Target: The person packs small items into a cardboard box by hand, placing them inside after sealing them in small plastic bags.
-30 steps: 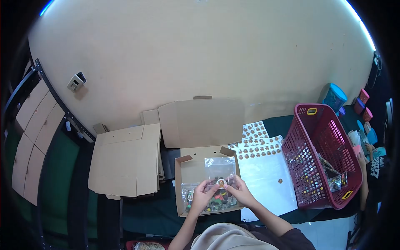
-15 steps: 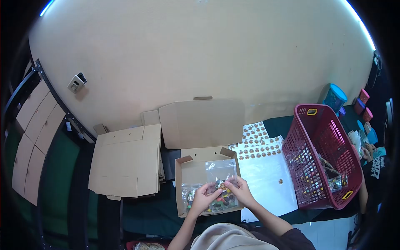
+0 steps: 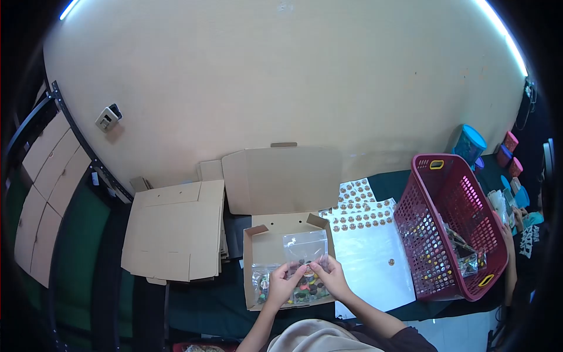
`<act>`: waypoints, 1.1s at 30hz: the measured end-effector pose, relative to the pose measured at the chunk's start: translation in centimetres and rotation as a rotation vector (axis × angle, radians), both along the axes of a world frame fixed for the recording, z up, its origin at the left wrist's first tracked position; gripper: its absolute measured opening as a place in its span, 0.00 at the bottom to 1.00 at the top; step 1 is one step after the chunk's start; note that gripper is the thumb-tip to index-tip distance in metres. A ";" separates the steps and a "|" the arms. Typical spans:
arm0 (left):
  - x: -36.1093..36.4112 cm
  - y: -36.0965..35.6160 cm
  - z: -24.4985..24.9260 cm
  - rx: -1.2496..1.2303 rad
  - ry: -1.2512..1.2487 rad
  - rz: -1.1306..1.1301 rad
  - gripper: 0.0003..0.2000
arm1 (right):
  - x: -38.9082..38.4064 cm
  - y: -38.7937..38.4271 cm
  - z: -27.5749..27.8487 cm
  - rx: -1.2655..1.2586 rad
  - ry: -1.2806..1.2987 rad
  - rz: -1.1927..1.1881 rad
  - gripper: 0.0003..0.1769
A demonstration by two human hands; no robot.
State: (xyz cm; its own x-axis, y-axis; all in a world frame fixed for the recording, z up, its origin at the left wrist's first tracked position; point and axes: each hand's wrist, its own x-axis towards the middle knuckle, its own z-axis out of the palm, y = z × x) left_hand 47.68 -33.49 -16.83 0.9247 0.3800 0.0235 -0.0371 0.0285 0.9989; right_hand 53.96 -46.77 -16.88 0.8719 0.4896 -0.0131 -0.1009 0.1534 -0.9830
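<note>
A clear zip bag (image 3: 311, 290) of small multicoloured pieces lies in an open cardboard box (image 3: 267, 239), its unfilled top pointing toward the lid. My left hand (image 3: 282, 286) grips the bag's left side. On the right side, my right hand (image 3: 333, 281) is closed on the same bag. Both thumbs press near a small round sticker (image 3: 309, 271) on its front, which they partly cover. Left of my left hand, a second clear bag (image 3: 261, 279) with similar pieces rests in the box.
Flattened cardboard boxes (image 3: 170, 234) are stacked at left. Sheets of round stickers (image 3: 369, 258) lie right of the box. Beyond them stands a tall maroon basket (image 3: 428, 252) holding bags. A blue tub (image 3: 471, 142) is behind it. Another person's arm (image 3: 509, 252) shows at far right.
My thumbs remain on the bag's front, with the sticker now more covered. The whole view has shifted slightly; the box and basket stay put.
</note>
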 end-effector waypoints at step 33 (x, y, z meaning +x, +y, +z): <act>1.1 -0.9 1.3 0.369 -0.215 0.009 0.07 | 2.7 -2.1 4.6 -0.438 -0.794 0.141 0.11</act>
State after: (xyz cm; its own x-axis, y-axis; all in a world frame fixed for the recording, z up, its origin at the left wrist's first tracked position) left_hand 48.80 -34.35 -15.53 0.8807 0.3177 0.3513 -0.2443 -0.3308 0.9116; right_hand 56.63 -48.88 -12.30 0.6364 0.6849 0.3550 0.6398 -0.2116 -0.7388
